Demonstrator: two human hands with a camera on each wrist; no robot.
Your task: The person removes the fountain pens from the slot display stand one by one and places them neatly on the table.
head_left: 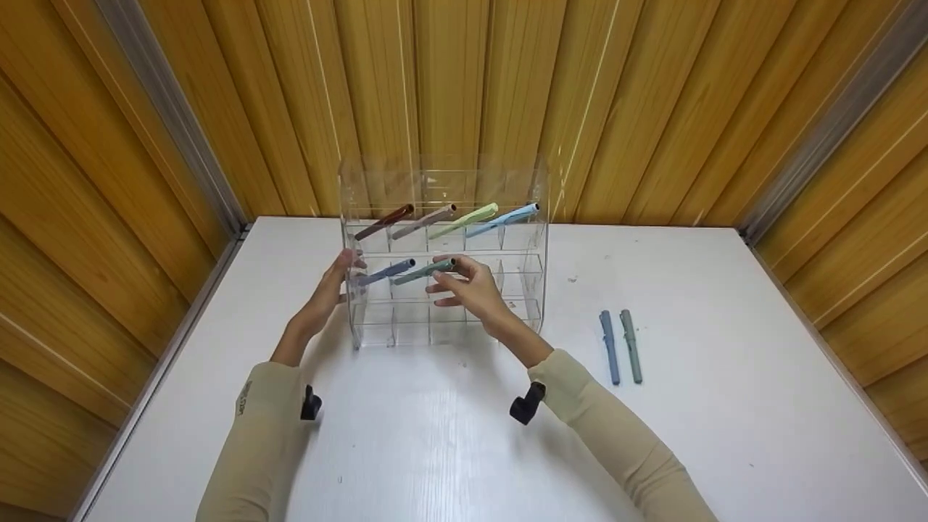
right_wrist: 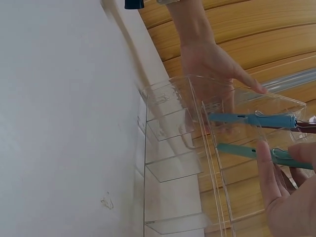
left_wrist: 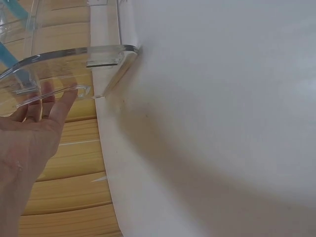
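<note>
The teal pen (head_left: 424,270) sits slanted in the second slot of the middle row of the clear rack (head_left: 522,290), tip down, cap end up. The right hand (head_left: 471,290) pinches that raised cap end between thumb and fingertips, a grip suited to steering the pen along the slot. The left hand (head_left: 328,293) lies flat, fingers straight, against the rack's left wall, apparently to brace it against sliding on the white table (head_left: 725,435). A dark blue pen (head_left: 388,272) lies in the neighbouring slot; four more fill the top row. Two spare pens (head_left: 621,346) lie on the table, well apart to the right.
</note>
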